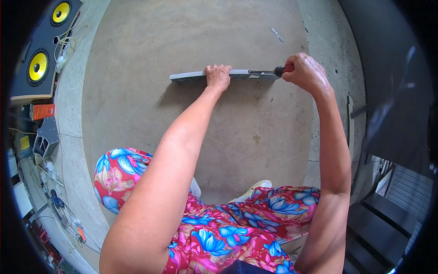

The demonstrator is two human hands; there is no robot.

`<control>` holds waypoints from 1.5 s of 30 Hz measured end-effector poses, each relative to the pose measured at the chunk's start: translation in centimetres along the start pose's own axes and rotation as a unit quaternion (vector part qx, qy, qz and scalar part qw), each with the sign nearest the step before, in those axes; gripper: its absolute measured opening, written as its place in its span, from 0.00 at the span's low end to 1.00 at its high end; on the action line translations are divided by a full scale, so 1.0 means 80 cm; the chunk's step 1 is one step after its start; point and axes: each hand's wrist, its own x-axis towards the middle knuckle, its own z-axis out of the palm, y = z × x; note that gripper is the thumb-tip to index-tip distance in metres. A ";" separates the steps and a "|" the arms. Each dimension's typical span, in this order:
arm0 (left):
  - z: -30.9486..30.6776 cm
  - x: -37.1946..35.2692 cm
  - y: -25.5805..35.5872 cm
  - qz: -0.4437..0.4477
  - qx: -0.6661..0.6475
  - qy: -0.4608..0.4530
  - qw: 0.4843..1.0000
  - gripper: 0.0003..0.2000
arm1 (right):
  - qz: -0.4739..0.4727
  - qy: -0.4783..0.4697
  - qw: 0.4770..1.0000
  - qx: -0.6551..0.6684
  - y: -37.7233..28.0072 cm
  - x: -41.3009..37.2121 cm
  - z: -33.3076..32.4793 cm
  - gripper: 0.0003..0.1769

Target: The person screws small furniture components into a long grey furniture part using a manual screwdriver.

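Observation:
A long, thin panel with a pale top edge and a dark side (191, 76) stands on its edge above the concrete floor. My left hand (218, 78) is closed over its upper edge near the middle, fingers curled to the far side. At the panel's right end, my right hand (305, 72) grips a screwdriver (278, 71) by its red and black handle. The metal shaft points left and lies along the panel's top edge, overlapping it in this view. A small whitish patch shows on the dark side beneath the shaft.
Farther out on the concrete floor (150, 41) lies a small silvery strip (276, 34). A speaker cabinet with yellow cones (38, 67), an orange box (42, 111) and loose cables line the left side. A large dark panel (397, 91) stands on the right.

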 end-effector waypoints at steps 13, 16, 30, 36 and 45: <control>-0.001 -0.001 0.001 0.001 0.002 -0.002 1.000 0.12 | -0.017 0.009 1.000 -0.008 0.001 -0.003 -0.004 0.12; 0.000 -0.001 0.000 0.002 0.002 0.001 1.000 0.12 | -0.012 0.010 1.000 -0.004 -0.001 -0.003 -0.006 0.13; -0.005 -0.001 0.002 0.001 -0.001 -0.005 1.000 0.13 | -0.003 0.002 1.000 -0.010 -0.003 -0.001 -0.003 0.11; -0.003 -0.001 0.001 0.004 -0.008 0.003 1.000 0.13 | -0.007 0.001 1.000 -0.010 -0.004 0.000 -0.002 0.11; -0.002 -0.001 0.001 0.001 -0.011 0.001 1.000 0.13 | 0.004 -0.014 1.000 -0.021 -0.004 0.002 -0.005 0.12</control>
